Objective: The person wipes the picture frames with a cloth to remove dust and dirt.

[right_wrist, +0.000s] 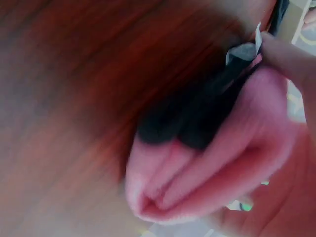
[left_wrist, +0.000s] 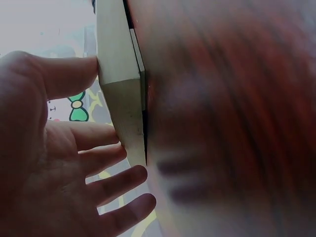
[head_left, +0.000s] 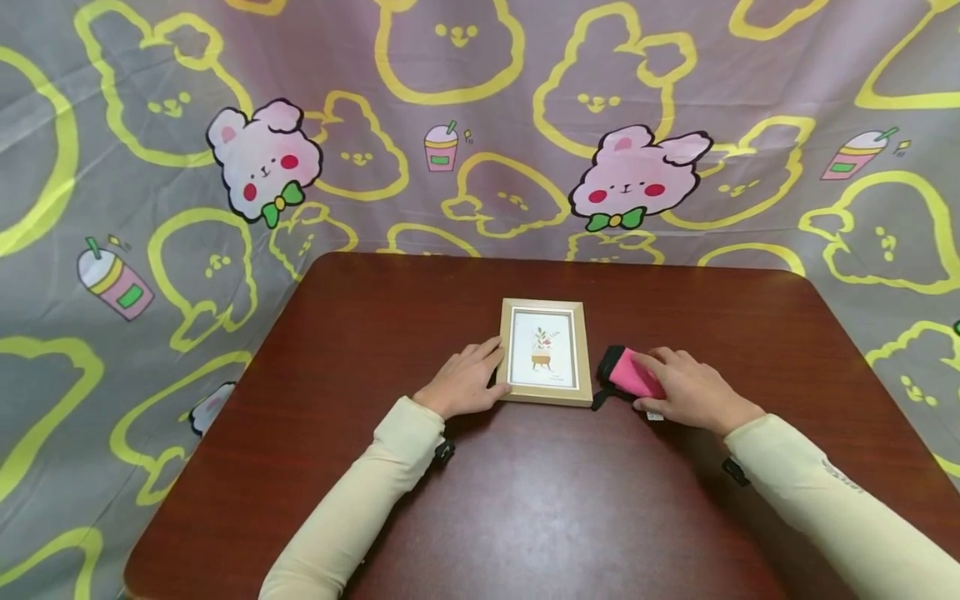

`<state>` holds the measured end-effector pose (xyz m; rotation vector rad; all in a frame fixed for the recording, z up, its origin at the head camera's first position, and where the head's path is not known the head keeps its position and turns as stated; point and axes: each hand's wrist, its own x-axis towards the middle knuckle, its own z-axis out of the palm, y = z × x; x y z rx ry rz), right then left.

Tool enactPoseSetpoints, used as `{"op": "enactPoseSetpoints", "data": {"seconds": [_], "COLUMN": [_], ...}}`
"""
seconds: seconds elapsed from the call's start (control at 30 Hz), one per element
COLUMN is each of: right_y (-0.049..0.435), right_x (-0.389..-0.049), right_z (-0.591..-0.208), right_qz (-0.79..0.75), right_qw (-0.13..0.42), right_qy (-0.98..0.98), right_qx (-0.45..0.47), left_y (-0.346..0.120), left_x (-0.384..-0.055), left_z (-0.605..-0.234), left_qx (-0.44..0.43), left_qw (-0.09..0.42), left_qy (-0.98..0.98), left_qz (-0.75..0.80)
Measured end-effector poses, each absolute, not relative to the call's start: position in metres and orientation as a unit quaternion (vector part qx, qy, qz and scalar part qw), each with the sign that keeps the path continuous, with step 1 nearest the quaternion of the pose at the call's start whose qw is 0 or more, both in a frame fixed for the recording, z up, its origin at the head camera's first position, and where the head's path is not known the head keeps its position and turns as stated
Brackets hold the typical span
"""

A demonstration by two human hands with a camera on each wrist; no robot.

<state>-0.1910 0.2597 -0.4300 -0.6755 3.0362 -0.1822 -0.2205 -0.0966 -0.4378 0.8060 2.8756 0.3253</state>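
Observation:
A picture frame [head_left: 545, 354] with a pale wooden border lies face up on the table, showing a small potted plant print. My left hand [head_left: 463, 379] rests against its lower left corner. In the left wrist view, the thumb and fingertips touch the sides of the frame [left_wrist: 118, 59], the fingers loosely spread. To the right of the frame, my right hand [head_left: 693, 392] holds a folded pink cloth [head_left: 633, 375] between thumb and fingers. This cloth [right_wrist: 237, 153] has a black band and a white tag [right_wrist: 243, 53]; the hand partly hides it.
The dark reddish-brown table [head_left: 570, 517] has rounded far corners. Behind and beside it hangs a curtain [head_left: 495, 75] printed with cartoon bears and rabbits. A black strap [head_left: 602, 399] lies between the frame and the cloth.

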Motion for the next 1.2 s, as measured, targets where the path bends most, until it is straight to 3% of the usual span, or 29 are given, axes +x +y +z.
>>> {"op": "enactPoseSetpoints", "data": {"seconds": [0.4,0.9,1.2], "right_y": [0.267,0.263,0.261], "right_x": [-0.196,-0.192,-0.195], "right_z": [-0.446,-0.465,-0.463], "right_qz": [-0.058,-0.084,-0.088], "right_qw": [0.006,-0.020,0.003], "right_qy": [0.947,0.950,0.957], "right_qx": [-0.317,-0.301,-0.278], "left_y": [-0.095,-0.095,-0.095], "left_x": [-0.220,-0.216,-0.218], "left_z": [-0.437,-0.438,-0.439], "left_qx": [0.266,0.254,0.254], "left_qw": [0.087,0.106,0.110], "left_qy": [0.954,0.955,0.955], "left_qz": [0.103,0.109,0.110]}}
